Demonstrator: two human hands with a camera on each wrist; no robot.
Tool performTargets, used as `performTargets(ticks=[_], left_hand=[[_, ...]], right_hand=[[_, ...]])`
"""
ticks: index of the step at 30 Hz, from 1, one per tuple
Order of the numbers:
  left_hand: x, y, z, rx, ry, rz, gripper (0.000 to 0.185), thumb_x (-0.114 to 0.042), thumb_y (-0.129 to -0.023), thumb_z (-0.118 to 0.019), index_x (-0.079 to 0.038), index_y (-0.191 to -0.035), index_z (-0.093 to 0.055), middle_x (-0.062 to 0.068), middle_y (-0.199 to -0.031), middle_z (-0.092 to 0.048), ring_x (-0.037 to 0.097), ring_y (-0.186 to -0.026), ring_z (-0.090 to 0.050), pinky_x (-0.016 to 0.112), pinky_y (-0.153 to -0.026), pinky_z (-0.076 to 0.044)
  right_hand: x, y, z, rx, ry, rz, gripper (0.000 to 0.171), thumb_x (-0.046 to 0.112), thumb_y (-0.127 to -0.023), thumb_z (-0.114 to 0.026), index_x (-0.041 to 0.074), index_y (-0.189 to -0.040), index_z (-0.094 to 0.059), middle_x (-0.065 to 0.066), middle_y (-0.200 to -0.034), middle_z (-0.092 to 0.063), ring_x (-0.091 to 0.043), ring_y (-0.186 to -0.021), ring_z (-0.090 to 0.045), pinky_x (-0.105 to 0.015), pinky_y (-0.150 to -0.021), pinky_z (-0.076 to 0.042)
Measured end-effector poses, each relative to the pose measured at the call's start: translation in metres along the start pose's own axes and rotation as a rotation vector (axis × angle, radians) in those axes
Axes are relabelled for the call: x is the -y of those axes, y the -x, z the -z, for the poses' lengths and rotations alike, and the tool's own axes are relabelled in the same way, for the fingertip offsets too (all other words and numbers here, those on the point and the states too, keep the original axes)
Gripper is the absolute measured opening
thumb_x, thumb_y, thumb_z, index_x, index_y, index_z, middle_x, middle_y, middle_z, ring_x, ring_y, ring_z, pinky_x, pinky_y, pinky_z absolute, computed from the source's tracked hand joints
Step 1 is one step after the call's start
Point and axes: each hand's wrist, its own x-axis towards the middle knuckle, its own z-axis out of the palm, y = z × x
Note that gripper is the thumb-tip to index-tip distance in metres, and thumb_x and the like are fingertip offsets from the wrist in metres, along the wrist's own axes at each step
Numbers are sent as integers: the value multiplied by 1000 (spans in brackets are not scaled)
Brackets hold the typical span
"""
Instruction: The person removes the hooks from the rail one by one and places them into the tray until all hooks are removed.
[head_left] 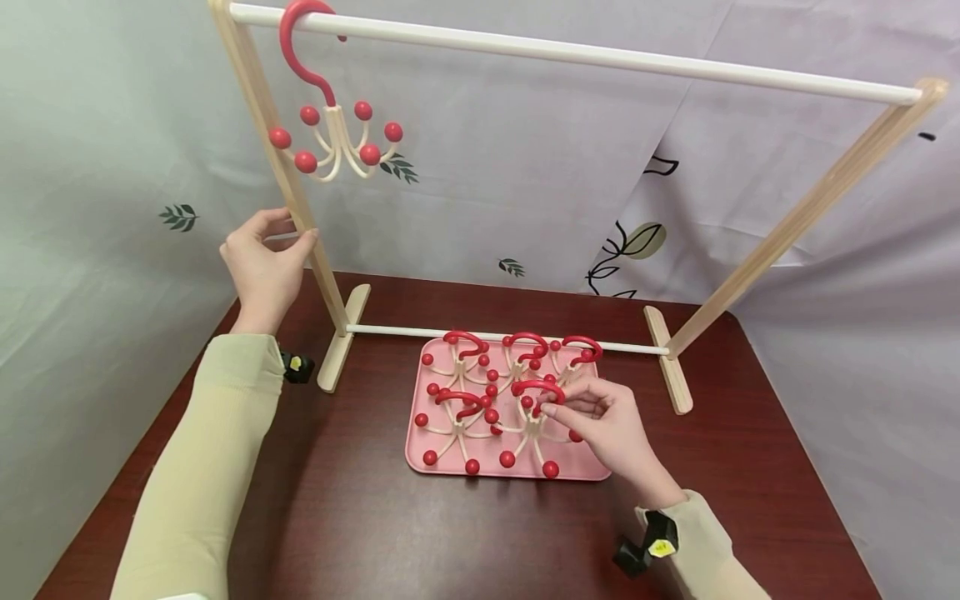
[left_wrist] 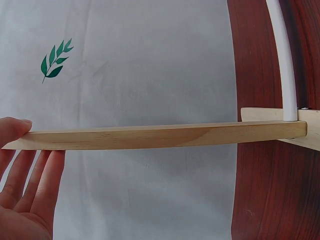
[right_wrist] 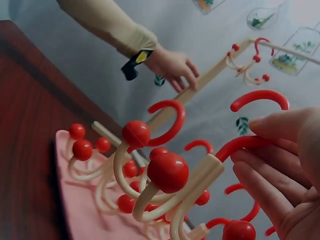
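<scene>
We note left hand (head_left: pixel 264 265) gripping rack upright (head_left: pixel 300 208), steadying frame. Right hand (head_left: pixel 611 425) pinches, likely, red hook of hanger (head_left: pixel 537 388) over pink tray (head_left: pixel 420 454).

A wooden rack (head_left: pixel 315 242) stands upright along the far edge of the tabletop (head_left: pixel 360 517), its left post gripped by the left hand (head_left: pixel 262 267). On the pink tray (head_left: pixel 420 454) at the tabletop's middle lie five cream hangers with red hooks and red ball tips. The right hand (head_left: pixel 611 429) pinches the red hook of the near-right hanger (head_left: pixel 534 421), which rests on the tray's near right part.
</scene>
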Motion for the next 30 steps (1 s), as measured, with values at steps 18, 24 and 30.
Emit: performTargets(ticks=[18,24,30], left_hand=[[-3,0,0,7,-19,14,33,-28,-89,-80,-17,-120,-76,6,-108,-75,8,-89,-72,21,-76,-58],[-4,0,0,9,-15,16,34,-28,-89,-80,-17,-121,-76,6,-109,-75,9,-89,-72,22,-77,-58],[-2,0,1,10,-6,16,33,-28,-89,-80,-17,-120,-76,6,-108,-75,7,-88,-72,21,-76,-58]], right_hand=[[-34,3,-9,43,-7,-36,16,-5,-85,-79,-6,-99,-71,-17,-97,-76,-22,-88,-75,-30,-76,-60],[-40,3,-11,32,-11,-54,15,-3,-85,-80,-3,-98,-72,-15,-96,-76,-24,-88,-75,-31,-80,-59],[-44,4,-11,31,-13,-96,17,0,-86,-81,-3,-100,-73,-13,-98,-76,-25,-90,-75,-33,-83,-59]])
